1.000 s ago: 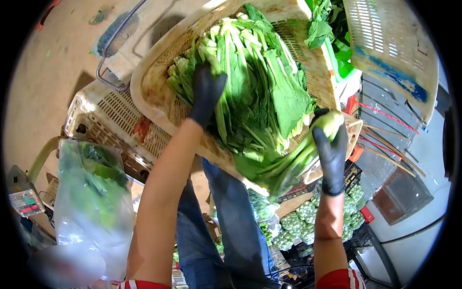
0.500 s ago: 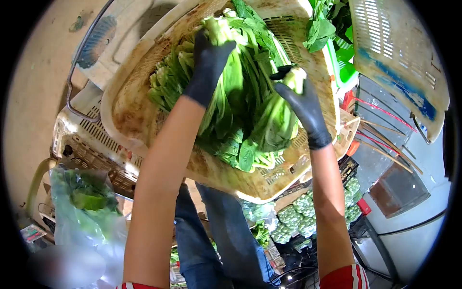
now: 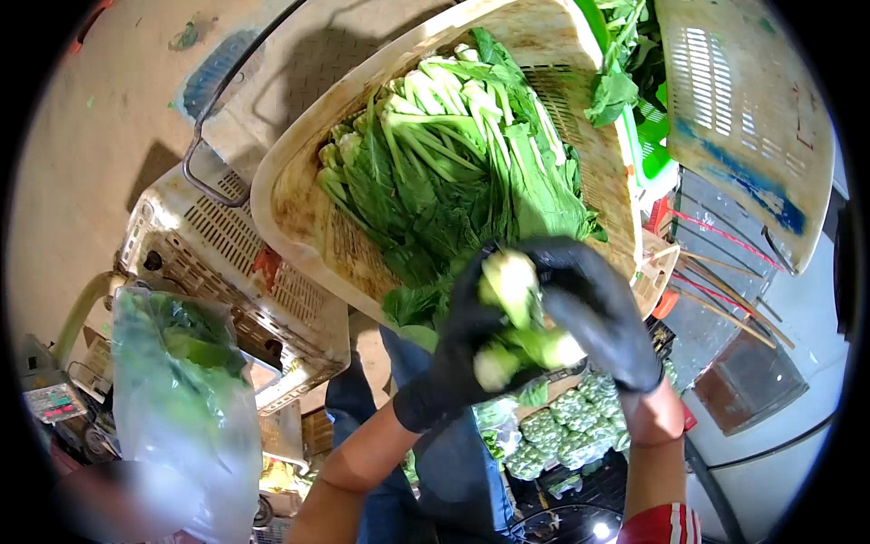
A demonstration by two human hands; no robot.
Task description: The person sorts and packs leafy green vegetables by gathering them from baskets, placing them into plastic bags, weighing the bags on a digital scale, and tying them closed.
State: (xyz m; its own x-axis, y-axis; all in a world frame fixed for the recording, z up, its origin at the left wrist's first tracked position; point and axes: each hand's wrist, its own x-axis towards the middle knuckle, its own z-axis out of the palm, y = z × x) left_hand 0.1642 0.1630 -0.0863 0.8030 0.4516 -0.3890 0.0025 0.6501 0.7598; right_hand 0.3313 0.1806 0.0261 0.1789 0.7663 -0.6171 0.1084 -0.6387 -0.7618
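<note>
Both hands wear black gloves and are close together over the near edge of a stained white basket (image 3: 299, 213). My left hand (image 3: 453, 340) is wrapped round several leafy green stalks (image 3: 521, 322), their pale cut ends facing up. From the right, my right hand (image 3: 598, 304) closes on the same stalks, its fingers over their top. Leaves of the held bunch hang down to the left, partly hidden by my left hand. In the basket lies a large pile of leafy greens (image 3: 453, 154), with pale stems towards the far side.
A clear plastic bag of greens (image 3: 186, 390) hangs at the left, beside a perforated white crate (image 3: 227, 236) and a scale (image 3: 54, 399). A green basket (image 3: 654, 136) with leaves and a blue-stained crate (image 3: 725, 100) are at the upper right. Bagged vegetables (image 3: 571, 426) lie below.
Both hands have left the pile and come together nearer my body, holding stalks between them. The basket now appears farther right in view.
</note>
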